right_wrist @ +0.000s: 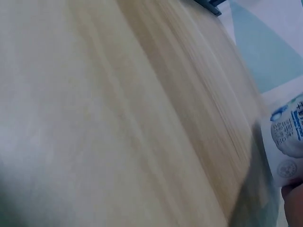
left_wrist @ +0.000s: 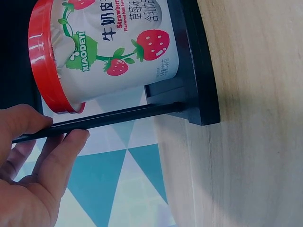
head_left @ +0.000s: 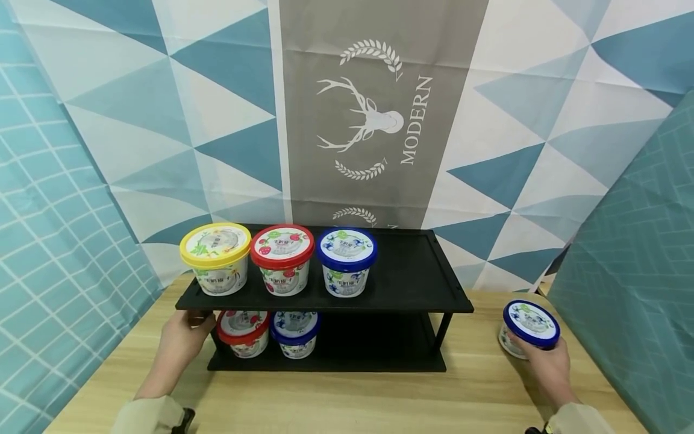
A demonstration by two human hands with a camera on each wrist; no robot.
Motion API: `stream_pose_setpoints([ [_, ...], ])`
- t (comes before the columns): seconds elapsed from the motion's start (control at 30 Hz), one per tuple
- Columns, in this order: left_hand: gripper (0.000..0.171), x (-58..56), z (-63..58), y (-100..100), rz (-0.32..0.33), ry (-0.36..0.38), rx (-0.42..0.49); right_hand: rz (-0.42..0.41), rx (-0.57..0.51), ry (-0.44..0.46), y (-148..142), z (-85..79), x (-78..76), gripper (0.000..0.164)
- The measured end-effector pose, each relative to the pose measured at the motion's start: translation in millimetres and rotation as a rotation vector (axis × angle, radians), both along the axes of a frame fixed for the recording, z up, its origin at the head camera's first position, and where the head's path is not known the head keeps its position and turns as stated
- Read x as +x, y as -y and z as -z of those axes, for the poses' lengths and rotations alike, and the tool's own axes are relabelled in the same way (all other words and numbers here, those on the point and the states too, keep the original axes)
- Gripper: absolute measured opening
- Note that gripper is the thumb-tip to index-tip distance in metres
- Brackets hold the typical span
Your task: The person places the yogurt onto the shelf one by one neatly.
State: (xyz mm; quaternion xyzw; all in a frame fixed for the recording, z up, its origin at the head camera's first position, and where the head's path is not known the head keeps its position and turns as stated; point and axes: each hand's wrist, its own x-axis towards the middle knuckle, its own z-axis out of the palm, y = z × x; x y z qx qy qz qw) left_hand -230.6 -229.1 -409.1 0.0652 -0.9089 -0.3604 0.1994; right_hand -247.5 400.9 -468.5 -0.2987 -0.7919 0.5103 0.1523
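My left hand (head_left: 181, 340) pinches a thin black post (left_wrist: 123, 113) at the left end of a two-tier black rack (head_left: 414, 265), thumb on one side and fingers on the other. Right beside that post, on the lower shelf, a red-lidded strawberry tub (left_wrist: 128, 52) stands upright. Off to the right of the rack, my right hand (head_left: 552, 364) grips a white tub with a blue lid (head_left: 531, 324) from its near right side. In the right wrist view only a part of this tub (right_wrist: 286, 142) and a bit of finger show, at the right edge.
On the top shelf stand a yellow-lidded tub (head_left: 217, 258), a red-lidded tub (head_left: 283, 259) and a blue-lidded tub (head_left: 347, 260). Another blue-lidded tub (head_left: 295, 333) is on the lower shelf. Patterned cloth (head_left: 374, 120) hangs behind the wooden table (head_left: 325, 404) and along both sides.
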Motion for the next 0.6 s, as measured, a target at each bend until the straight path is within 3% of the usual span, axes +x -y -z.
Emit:
stream_pose_setpoints([
  [0.2, 0.027, -3.3, 1.1, 0.0, 0.000, -0.001, -0.008, -0.114, 0.031, 0.035, -2.2, -5.5, 10.3, 0.111],
  [0.6, 0.025, -0.1, 0.3, 0.1, -0.003, -0.012, 0.000, -0.464, 0.060, 0.077, 4.6, -29.4, 35.6, 0.098],
])
